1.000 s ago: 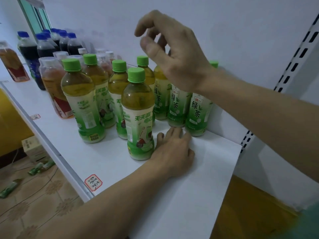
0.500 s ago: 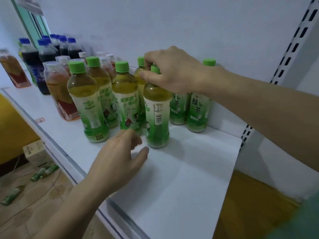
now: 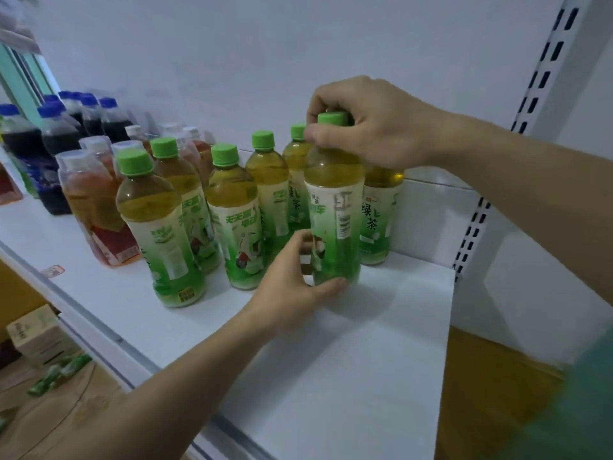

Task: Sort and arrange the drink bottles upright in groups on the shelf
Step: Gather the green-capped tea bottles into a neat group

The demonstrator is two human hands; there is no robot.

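I've got my right hand gripping the green cap of a tea bottle standing on the white shelf, left hand cupping its base beside the other green-capped bottles.

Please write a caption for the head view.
Right hand grips a tea bottle by its cap, left hand at its base, on the shelf.

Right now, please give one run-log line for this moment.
right hand: grips cap of green tea bottle | left hand: holds its base | bottle: upright on shelf
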